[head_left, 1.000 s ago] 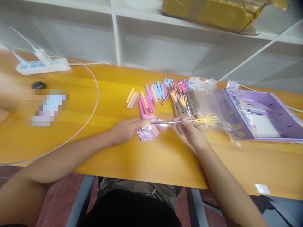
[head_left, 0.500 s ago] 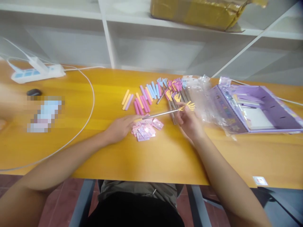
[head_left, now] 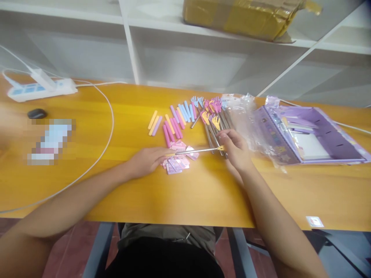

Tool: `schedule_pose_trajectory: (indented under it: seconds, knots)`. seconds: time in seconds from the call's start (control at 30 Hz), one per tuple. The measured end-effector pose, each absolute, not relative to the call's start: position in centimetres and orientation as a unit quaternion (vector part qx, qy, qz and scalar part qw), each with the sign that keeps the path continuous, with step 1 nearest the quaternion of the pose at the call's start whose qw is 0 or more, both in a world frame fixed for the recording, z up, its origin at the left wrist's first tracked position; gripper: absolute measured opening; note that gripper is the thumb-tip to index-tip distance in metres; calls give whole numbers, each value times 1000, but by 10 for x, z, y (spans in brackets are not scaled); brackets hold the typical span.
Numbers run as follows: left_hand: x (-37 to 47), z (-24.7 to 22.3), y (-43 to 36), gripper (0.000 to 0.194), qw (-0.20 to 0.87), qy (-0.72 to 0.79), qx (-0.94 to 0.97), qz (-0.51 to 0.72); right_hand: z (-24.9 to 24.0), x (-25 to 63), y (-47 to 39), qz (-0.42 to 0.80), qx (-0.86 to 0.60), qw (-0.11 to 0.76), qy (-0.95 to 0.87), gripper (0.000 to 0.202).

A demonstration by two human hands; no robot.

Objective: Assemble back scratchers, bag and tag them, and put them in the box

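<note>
An office-like workspace is suggested by the wooden desk, white shelving, power strip and taped carton.

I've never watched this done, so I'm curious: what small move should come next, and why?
Perhaps ease both hands gently toward each other, to seat the grip. The left hand holds a yellow grip at one end of the metal rod; the right holds its yellow claw. Whether the grip is fully on, I can't tell.
</note>
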State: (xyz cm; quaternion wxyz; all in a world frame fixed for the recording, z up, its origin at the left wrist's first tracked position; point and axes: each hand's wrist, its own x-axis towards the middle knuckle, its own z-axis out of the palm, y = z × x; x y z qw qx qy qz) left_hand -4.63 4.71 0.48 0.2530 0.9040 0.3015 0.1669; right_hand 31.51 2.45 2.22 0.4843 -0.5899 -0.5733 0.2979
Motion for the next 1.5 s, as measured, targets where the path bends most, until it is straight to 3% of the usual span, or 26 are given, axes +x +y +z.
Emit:
schedule_pose_trajectory:
  seconds: [1.5]
  knots:
    - [-48,-5,41,38,232,302,898,223,11,281,6,330,-544,420,-647,37]
